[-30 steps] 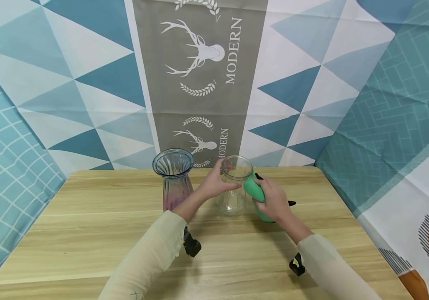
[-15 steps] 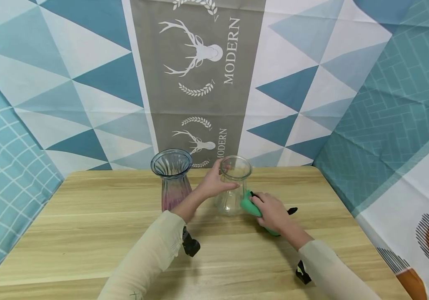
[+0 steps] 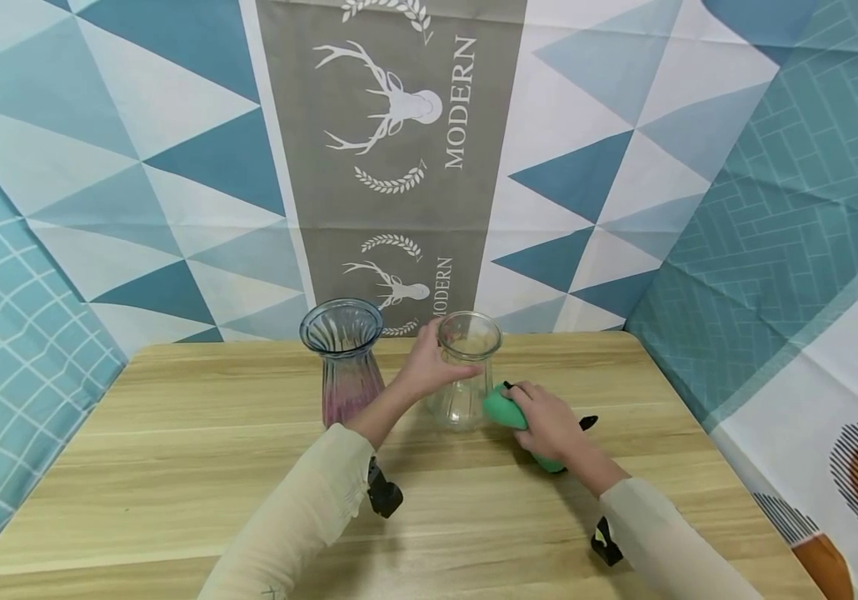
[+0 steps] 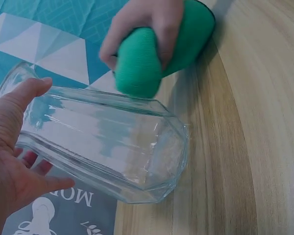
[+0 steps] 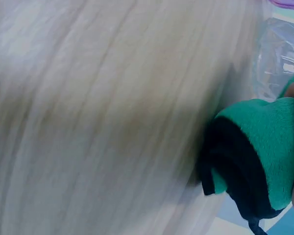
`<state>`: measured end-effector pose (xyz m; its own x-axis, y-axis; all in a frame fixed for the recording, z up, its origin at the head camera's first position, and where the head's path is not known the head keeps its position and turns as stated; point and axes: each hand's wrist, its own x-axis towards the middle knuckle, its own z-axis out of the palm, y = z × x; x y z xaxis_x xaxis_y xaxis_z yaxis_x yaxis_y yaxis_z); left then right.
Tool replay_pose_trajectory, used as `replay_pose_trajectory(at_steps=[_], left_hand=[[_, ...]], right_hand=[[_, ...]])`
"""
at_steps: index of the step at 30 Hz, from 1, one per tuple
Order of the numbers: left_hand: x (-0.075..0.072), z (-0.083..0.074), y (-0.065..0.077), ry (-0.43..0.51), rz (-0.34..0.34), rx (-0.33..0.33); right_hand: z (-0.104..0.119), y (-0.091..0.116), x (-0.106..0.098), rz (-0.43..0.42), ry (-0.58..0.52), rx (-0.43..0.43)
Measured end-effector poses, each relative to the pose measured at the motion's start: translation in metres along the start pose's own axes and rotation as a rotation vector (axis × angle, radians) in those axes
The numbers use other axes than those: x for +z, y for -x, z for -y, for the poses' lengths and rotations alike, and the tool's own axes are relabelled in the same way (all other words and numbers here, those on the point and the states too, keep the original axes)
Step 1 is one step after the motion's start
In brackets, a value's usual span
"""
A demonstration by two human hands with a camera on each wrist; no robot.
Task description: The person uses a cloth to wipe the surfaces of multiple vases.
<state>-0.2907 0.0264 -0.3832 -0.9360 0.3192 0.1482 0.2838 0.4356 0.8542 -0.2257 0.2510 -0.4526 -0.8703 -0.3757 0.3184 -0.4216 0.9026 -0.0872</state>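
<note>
My left hand [image 3: 432, 367] grips a clear glass vase [image 3: 462, 400] just below its flared rim; in the left wrist view the thumb lies on the near side and the fingers reach around behind. The vase stands upright on the table. To its right, my right hand [image 3: 549, 423] holds a bunched green plush cloth [image 3: 505, 408] with black edging. One rounded end of the cloth [image 4: 139, 63] is at the vase's lower side in the left wrist view; whether they touch I cannot tell. Black trim [image 5: 235, 161] and a small loop hang from the cloth in the right wrist view.
A ribbed blue-and-pink glass vase [image 3: 350, 367] stands left of the clear one, close to my left forearm. The wooden table [image 3: 197, 467] reaches back to a patterned cloth backdrop [image 3: 391, 192]. Patterned hangings flank both sides.
My right hand and the green cloth have moved down from near the vase's rim to its lower side. The left hand keeps its grip on the clear vase, which stays in place.
</note>
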Motion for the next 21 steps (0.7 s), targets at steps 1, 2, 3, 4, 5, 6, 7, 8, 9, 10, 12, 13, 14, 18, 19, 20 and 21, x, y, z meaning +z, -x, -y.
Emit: replay_pose_trajectory(at_steps=[1, 2, 3, 4, 5, 6, 7, 8, 9, 10, 12, 13, 14, 18, 19, 20, 21], left_hand=[[0.0, 0.0, 0.0, 0.006, -0.004, 0.011], [0.0, 0.0, 0.0, 0.01, -0.006, 0.02], [0.0, 0.0, 0.001, 0.017, -0.006, 0.03], [0.0, 0.001, 0.001, 0.021, -0.006, 0.04], [0.0, 0.001, 0.001, 0.025, -0.005, 0.048], [0.0, 0.001, 0.002, 0.026, -0.003, 0.051], [-0.001, 0.001, 0.002, 0.028, -0.003, 0.056], [-0.001, 0.001, 0.002, 0.032, -0.002, 0.058], [-0.002, 0.001, 0.002, 0.033, -0.003, 0.06], [-0.002, 0.001, 0.002, 0.034, -0.003, 0.059], [-0.003, 0.001, 0.002, 0.044, -0.002, 0.059], [-0.004, 0.001, 0.002, 0.05, -0.002, 0.058], [-0.004, 0.002, 0.002, 0.056, -0.001, 0.057], [-0.006, 0.002, 0.003, 0.089, 0.007, 0.048], [-0.007, 0.002, 0.003, 0.096, 0.012, 0.046], [-0.007, 0.001, 0.003, 0.102, 0.017, 0.043], [-0.007, 0.001, 0.004, 0.108, 0.02, 0.044]], right_hand=[[0.0, -0.001, -0.001, -0.023, -0.035, 0.022], [0.0, -0.002, -0.003, -0.052, -0.069, 0.041], [0.0, -0.004, -0.005, -0.085, -0.1, 0.057], [0.0, -0.005, -0.006, -0.118, -0.131, 0.071], [0.001, -0.007, -0.008, -0.152, -0.154, 0.081], [0.001, -0.009, -0.01, -0.182, -0.167, 0.086], [0.001, -0.01, -0.011, -0.212, -0.179, 0.089], [0.001, -0.012, -0.012, -0.244, -0.189, 0.09], [0.001, -0.014, -0.013, -0.272, -0.198, 0.091], [0.001, -0.016, -0.014, -0.301, -0.207, 0.088], [0.002, -0.02, -0.015, -0.36, -0.227, 0.077], [0.003, -0.021, -0.016, -0.388, -0.24, 0.069], [0.004, -0.023, -0.017, -0.411, -0.254, 0.06], [0.01, -0.028, -0.017, -0.455, -0.268, 0.027], [0.011, -0.029, -0.016, -0.458, -0.269, 0.021], [0.012, -0.03, -0.016, -0.458, -0.268, 0.016], [0.013, -0.031, -0.015, -0.459, -0.261, 0.012]])
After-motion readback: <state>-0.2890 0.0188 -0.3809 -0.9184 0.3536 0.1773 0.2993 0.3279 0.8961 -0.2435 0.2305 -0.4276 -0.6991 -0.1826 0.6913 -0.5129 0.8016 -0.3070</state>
